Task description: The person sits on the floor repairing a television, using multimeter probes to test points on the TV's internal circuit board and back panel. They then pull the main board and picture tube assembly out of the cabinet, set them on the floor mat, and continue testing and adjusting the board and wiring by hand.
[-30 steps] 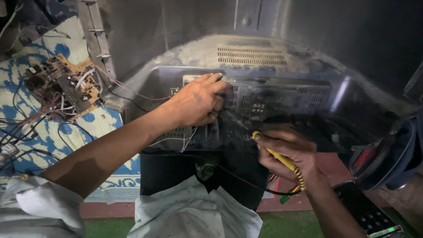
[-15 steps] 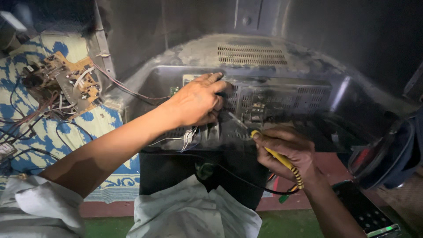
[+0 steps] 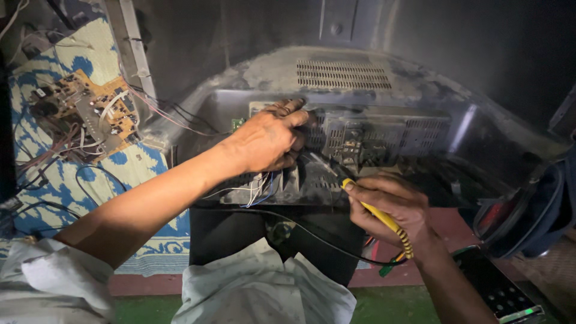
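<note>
Little change since earlier: left hand (image 3: pixel 267 139) stays curled on the old TV chassis (image 3: pixel 384 135), right hand (image 3: pixel 390 204) edged slightly. Right pinches yellow-handled tool (image 3: pixel 378 215), tip just below-right of left fingers. Casing off, circuit board (image 3: pixel 90 108) out far left; probing looks mid-way, reassembly pending.

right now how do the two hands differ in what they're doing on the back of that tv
The left hand lies spread, palm down, on the grey television casing, holding nothing; the right hand is curled around a yellow-handled probe. The left hand sits higher, near the vents; the right hand sits lower and nearer the body, tool tip aimed into the casing. Both are bare and work at the same open rear panel.
</note>
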`<action>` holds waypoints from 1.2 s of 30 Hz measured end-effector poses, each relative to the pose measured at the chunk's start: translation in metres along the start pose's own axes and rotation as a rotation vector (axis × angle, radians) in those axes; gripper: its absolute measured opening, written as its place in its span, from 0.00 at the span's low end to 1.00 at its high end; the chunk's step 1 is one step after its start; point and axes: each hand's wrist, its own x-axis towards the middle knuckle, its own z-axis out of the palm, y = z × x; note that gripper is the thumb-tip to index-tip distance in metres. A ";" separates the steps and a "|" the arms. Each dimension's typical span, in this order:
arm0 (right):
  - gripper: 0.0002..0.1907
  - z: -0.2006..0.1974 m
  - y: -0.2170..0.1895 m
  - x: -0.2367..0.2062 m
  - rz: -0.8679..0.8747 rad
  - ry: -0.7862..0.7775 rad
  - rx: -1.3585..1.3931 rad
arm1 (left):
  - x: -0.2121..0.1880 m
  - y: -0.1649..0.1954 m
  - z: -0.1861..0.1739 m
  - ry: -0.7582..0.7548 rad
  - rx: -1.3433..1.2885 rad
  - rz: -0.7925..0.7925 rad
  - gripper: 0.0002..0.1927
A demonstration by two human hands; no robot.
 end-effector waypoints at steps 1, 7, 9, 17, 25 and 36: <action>0.19 -0.002 0.000 0.003 0.008 -0.004 0.009 | 0.002 0.001 -0.003 -0.003 -0.001 -0.002 0.11; 0.20 -0.012 0.001 0.004 0.004 -0.012 0.036 | 0.009 0.005 -0.006 -0.005 0.014 0.000 0.12; 0.20 -0.011 0.004 0.001 -0.003 -0.011 0.044 | 0.008 0.004 -0.001 -0.015 0.004 -0.007 0.14; 0.18 0.011 0.017 -0.018 0.016 -0.041 0.015 | -0.002 0.000 0.026 -0.021 0.031 -0.017 0.18; 0.15 0.022 0.042 -0.028 -0.019 0.018 -0.033 | 0.004 -0.012 0.042 -0.092 -0.054 -0.051 0.11; 0.12 -0.073 -0.085 0.045 -0.047 -0.016 0.007 | -0.008 0.106 -0.147 0.212 -0.314 -0.306 0.23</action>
